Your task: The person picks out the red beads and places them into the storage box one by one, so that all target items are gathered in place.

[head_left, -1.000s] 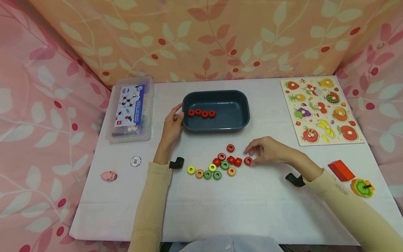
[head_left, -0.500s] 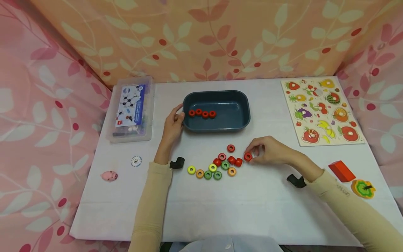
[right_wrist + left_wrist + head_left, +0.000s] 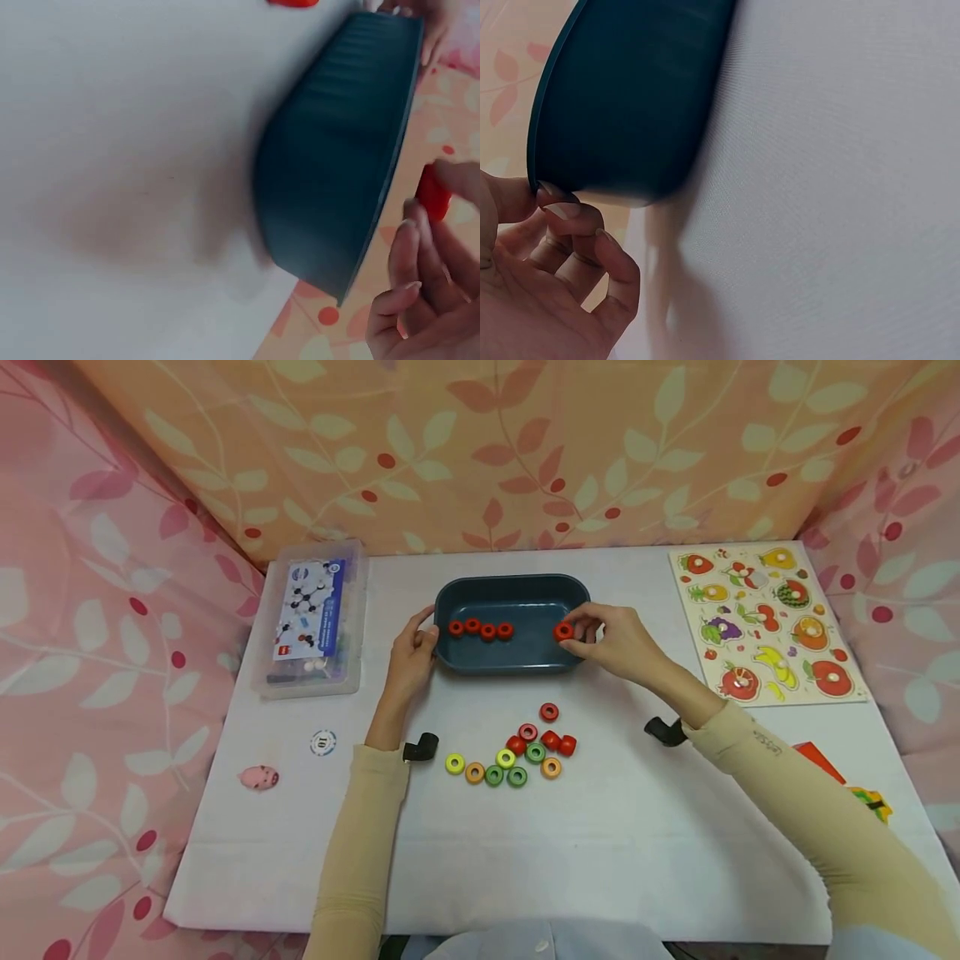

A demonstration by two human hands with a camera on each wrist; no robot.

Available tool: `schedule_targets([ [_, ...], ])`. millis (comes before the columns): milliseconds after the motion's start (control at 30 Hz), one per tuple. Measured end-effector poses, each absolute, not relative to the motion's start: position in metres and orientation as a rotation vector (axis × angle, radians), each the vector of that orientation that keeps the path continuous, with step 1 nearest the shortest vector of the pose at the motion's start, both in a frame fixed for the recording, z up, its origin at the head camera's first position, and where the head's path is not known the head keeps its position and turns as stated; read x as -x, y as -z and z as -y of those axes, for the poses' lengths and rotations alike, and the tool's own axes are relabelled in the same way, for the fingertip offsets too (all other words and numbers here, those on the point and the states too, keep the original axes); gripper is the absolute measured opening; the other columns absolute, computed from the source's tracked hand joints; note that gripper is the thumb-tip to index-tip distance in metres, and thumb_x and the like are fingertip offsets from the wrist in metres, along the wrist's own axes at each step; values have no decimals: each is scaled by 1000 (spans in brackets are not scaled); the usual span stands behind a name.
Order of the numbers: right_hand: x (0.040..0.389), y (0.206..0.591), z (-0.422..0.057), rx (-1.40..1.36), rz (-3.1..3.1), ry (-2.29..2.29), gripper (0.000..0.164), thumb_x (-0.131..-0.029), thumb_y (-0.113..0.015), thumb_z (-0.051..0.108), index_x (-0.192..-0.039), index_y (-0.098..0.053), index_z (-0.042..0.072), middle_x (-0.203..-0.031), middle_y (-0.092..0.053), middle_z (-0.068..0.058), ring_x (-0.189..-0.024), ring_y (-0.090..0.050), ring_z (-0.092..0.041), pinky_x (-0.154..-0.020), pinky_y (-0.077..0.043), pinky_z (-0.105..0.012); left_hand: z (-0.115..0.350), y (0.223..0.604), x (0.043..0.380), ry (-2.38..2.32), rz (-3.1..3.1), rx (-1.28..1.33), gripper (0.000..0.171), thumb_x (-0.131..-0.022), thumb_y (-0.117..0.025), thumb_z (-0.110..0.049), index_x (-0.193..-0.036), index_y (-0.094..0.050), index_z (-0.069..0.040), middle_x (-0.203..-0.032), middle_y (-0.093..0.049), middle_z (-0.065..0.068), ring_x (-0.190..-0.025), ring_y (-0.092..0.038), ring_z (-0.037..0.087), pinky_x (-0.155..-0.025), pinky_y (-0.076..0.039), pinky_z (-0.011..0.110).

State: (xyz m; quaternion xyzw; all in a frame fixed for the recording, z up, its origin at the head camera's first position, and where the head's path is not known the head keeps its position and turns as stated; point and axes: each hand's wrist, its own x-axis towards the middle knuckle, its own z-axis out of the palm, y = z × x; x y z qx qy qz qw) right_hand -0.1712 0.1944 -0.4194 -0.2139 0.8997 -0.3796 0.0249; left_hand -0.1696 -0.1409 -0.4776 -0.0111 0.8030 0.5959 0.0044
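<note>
My right hand pinches a red ring bead between thumb and fingertips, over the right end of a dark teal dish. The right wrist view shows that bead above the dish's rim. With thumb and fingers, my left hand grips the rim at the dish's left end, as the left wrist view also shows of the hand. Inside the dish, several red beads lie in a row on the left. In front of it, loose red, green, yellow and orange beads lie on the cloth.
A clear plastic case is at the back left, with a poker chip and pink pig-face piece nearer. A fruit puzzle board lies at right. My right sleeve partly covers a red block and a yellow-green piece.
My right hand has picked up the red bead from the right of the pile and carried it up and left, over the dish. The left hand has stayed at the rim.
</note>
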Motion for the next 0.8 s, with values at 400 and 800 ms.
schedule_targets([
  [400, 222, 433, -146, 474, -2811, 979, 32, -89, -77, 18, -117, -68, 4, -88, -66, -11, -77, -58, -23, -69, -46, -34, 142, 481, 173, -1869, -2541, 29, 42, -106, -51, -25, -147, -51, -22, -71, -45, -1, -61, -44, 14, -60, -38, 26],
  [800, 244, 458, -118, 298, -2743, 922, 29, -90, -73, 13, -117, -69, 2, -93, -68, -13, -79, -60, -23, -70, -46, -32, 143, 483, 173, -1862, -2527, 39, 42, -105, -52, -27, -147, -51, -23, -73, -47, 0, -62, -44, 14, -60, -39, 25],
])
